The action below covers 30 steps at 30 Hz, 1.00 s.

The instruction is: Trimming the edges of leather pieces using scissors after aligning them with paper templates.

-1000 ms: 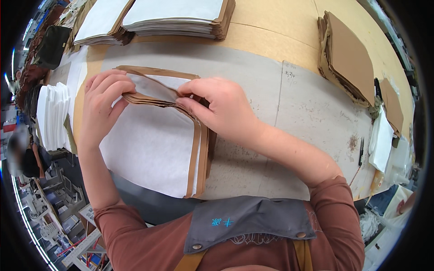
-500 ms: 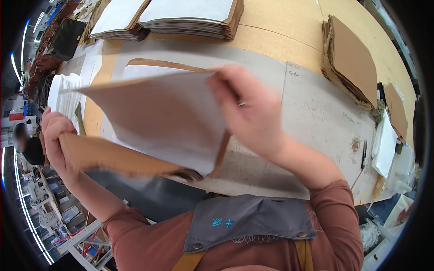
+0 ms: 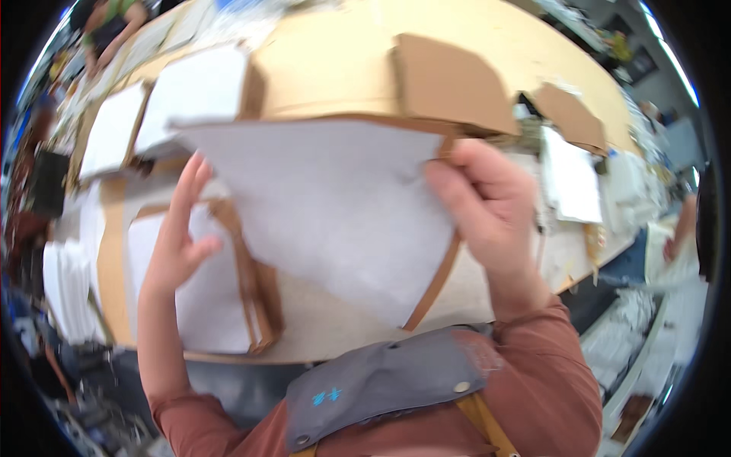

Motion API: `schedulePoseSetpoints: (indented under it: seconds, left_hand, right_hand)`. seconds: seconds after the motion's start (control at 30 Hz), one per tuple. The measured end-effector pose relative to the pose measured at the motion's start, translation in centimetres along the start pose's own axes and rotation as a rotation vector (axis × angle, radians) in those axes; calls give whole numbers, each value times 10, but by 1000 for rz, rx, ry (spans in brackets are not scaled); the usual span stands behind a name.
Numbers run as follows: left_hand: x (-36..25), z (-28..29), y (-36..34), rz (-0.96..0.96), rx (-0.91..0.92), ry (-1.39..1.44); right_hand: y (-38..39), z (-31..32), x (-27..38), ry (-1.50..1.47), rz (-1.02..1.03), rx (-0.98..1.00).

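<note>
My right hand (image 3: 480, 206) pinches the right edge of a lifted sheet (image 3: 327, 198), pale lilac-white on the face toward me with brown along its borders. My left hand (image 3: 190, 213) is raised beside the sheet's upper left part with fingers apart; whether a fingertip touches it is unclear. Below the left side of the lifted sheet lies a stack of white sheets with brown edges (image 3: 190, 297). The image is blurred by motion.
Two white-topped stacks (image 3: 183, 91) lie at back left, brown stacks (image 3: 449, 80) at back right. White piles sit left (image 3: 68, 289) and right (image 3: 571, 175) on the wooden table (image 3: 320, 53). Another person (image 3: 106, 27) works at upper left; another's arm (image 3: 681, 228) shows at right.
The sheet is lifted from the stack and held up in my right hand. My left hand has released its grip and opened. The head view has swung, shifting the table.
</note>
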<state>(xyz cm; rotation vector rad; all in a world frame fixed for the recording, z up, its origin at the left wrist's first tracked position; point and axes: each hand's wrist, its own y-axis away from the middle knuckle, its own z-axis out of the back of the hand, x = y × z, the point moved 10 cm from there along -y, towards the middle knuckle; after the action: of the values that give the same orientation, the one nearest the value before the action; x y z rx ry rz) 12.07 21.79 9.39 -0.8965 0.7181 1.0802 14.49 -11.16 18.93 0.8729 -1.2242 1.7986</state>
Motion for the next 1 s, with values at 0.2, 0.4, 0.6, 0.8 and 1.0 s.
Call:
schedulePoseSetpoints:
  seconds: [0.2, 0.4, 0.6, 0.8, 1.0]
  left_hand:
    - [-11, -46, 3, 207, -52, 414]
    - [-22, -39, 46, 182, -167, 463]
    - [-35, -21, 77, 217, -359, 531]
    - [-28, -14, 106, 320, -438, 551]
    - [-25, -16, 122, 389, -501, 497]
  right_hand:
    - [2, 1, -52, -558, -445, 79]
    - [21, 1, -68, -561, -461, 146]
    - [33, -15, -70, -465, -398, 256]
    - [45, -43, -78, -461, -467, 341]
    - [51, -62, -91, -348, -478, 417]
